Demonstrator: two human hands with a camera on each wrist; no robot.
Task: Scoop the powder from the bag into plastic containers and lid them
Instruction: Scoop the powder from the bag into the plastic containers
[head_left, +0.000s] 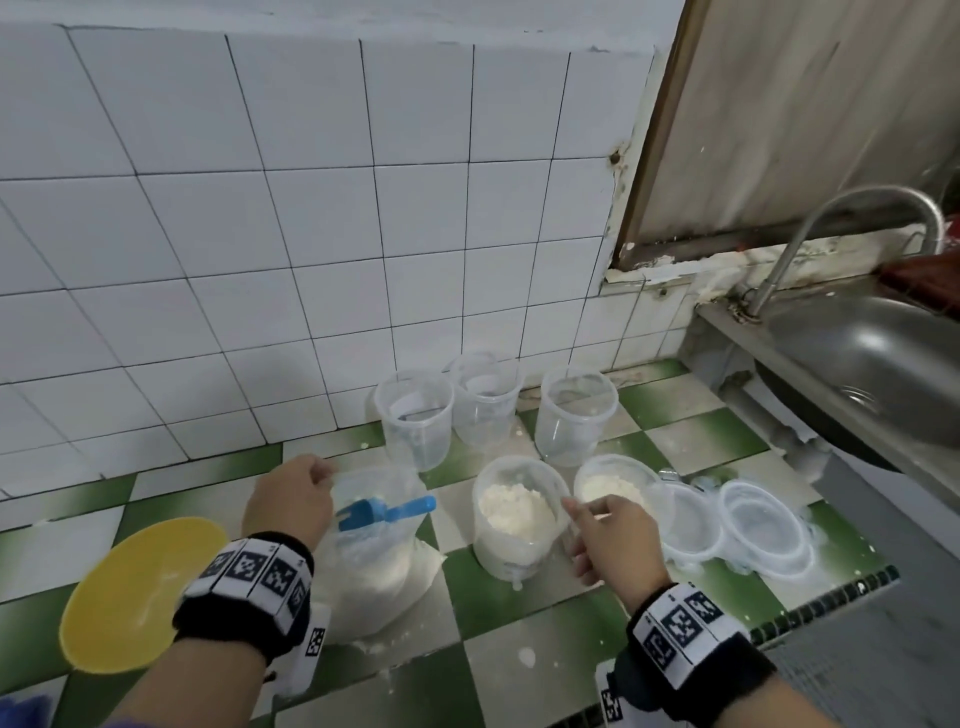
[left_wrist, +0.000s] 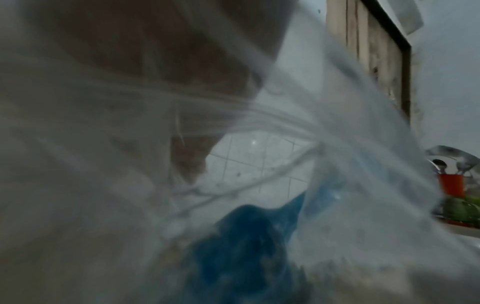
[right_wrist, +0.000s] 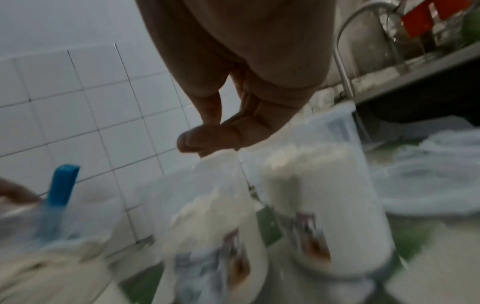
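Left hand (head_left: 288, 501) pinches bag (head_left: 374, 561) rim, blue scoop (head_left: 384, 512) inside beside it; right hand (head_left: 608, 538) loose, touching half-filled container (head_left: 517, 519) rim—a nudge could tip it, spilling powder.

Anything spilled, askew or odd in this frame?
Yes: white powder is spilled on the green checkered counter around the bag and the filled container. The blue scoop sits inside the bag.

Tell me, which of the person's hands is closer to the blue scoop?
Left. The left hand grips the rim of the powder bag right beside the blue scoop, which stands inside it. The right hand is farther off, at the nearest filled container.
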